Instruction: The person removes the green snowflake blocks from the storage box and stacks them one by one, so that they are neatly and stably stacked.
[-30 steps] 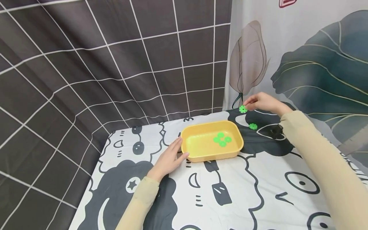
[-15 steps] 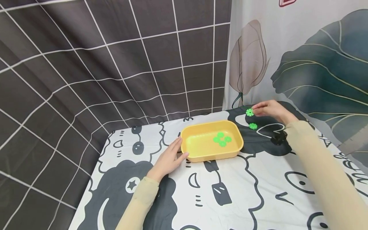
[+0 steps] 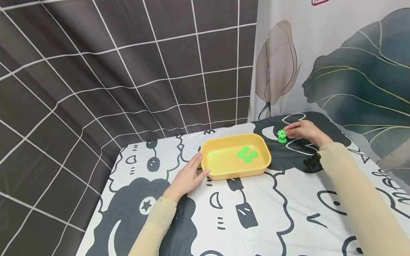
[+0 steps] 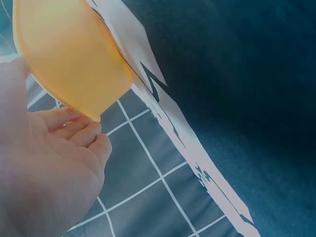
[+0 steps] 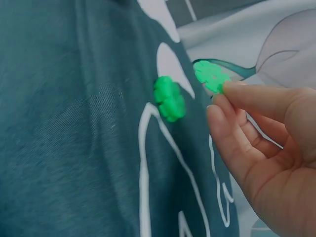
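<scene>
My right hand (image 3: 304,131) pinches a green snowflake disc (image 5: 211,76), notched around its rim, between thumb and fingertips. Just below it, a second green snowflake piece (image 5: 169,98) lies on the dark part of the cloth. In the head view the held disc overlaps this piece. Farther left stands a yellow plastic basin (image 3: 221,175), with several green snowflake discs (image 3: 246,155) toward its right side. My left hand (image 3: 187,177) rests against the basin's left end with fingers extended, fingertips and thumb at the rim. The left wrist view shows those fingers (image 4: 94,133) by the basin's edge.
A small black object (image 3: 311,161) lies near the right sleeve. The cartoon-print cloth (image 3: 272,213) covers the surface. A dark grid-patterned curtain (image 3: 160,71) hangs behind and to the left, a leaf-print curtain (image 3: 346,89) at the back right.
My right hand has moved right, then down toward the near side, carrying the pinched disc over the piece on the cloth. The left hand and the basin have stayed in place.
</scene>
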`<act>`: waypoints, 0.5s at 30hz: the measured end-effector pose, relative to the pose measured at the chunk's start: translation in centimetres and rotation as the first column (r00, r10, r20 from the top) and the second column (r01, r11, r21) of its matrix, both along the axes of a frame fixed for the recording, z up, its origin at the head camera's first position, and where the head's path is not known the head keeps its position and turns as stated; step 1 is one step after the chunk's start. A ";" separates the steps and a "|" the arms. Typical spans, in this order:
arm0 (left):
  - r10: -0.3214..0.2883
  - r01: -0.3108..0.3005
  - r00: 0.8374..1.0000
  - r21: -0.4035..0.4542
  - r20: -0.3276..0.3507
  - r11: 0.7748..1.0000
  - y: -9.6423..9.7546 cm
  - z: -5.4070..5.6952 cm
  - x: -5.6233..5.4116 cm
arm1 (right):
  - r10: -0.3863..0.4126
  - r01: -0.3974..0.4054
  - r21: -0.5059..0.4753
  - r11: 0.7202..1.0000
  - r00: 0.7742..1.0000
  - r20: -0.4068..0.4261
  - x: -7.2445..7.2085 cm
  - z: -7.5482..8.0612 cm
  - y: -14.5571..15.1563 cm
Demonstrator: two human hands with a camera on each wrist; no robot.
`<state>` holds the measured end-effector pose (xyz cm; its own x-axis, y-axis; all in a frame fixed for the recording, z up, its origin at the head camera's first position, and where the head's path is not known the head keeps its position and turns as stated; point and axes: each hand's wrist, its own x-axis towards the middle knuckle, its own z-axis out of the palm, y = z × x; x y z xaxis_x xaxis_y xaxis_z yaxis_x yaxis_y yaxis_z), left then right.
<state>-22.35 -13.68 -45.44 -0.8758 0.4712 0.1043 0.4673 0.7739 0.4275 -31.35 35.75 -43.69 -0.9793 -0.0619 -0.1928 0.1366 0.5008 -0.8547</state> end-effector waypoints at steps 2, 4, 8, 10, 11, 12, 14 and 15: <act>-0.001 0.001 1.000 0.005 0.000 1.000 0.0 0.0 0.0 | 0.003 -0.003 -0.009 1.000 1.000 0.010 0.1 -0.3 0.1; 0.000 0.000 1.000 0.007 -0.001 1.000 0.0 0.0 0.1 | 0.002 -0.001 -0.018 1.000 1.000 0.021 0.1 -0.6 0.1; 0.004 -0.004 1.000 0.005 -0.001 1.000 0.0 0.0 0.2 | 0.000 0.001 -0.029 1.000 0.999 0.037 0.2 -1.0 0.0; 0.005 -0.005 1.000 0.004 -0.002 1.000 -0.1 0.0 0.1 | -0.005 0.006 -0.034 0.999 0.999 0.041 0.1 -1.3 0.0; 0.005 -0.005 1.000 0.005 -0.002 1.000 0.0 0.0 0.1 | -0.006 0.008 -0.036 0.999 0.999 0.043 0.1 -1.4 0.1; 0.006 -0.006 1.000 0.003 -0.001 1.000 0.0 0.0 0.1 | -0.005 0.007 -0.038 0.999 0.999 0.043 0.1 -1.6 0.2; 0.005 -0.005 1.000 0.006 -0.004 1.000 0.0 -0.1 0.1 | -0.006 0.008 -0.046 0.999 0.999 0.045 0.1 -1.9 0.3; 0.005 -0.004 1.000 0.008 -0.005 1.000 0.0 -0.1 0.0 | -0.008 0.010 -0.050 0.999 0.999 0.048 0.1 -1.9 0.3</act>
<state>-22.32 -13.71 -45.53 -0.8774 0.4665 0.1125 0.4661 0.7727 0.4310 -31.30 36.07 -45.63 -0.9695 -0.0637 -0.2366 0.1826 0.4563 -0.8709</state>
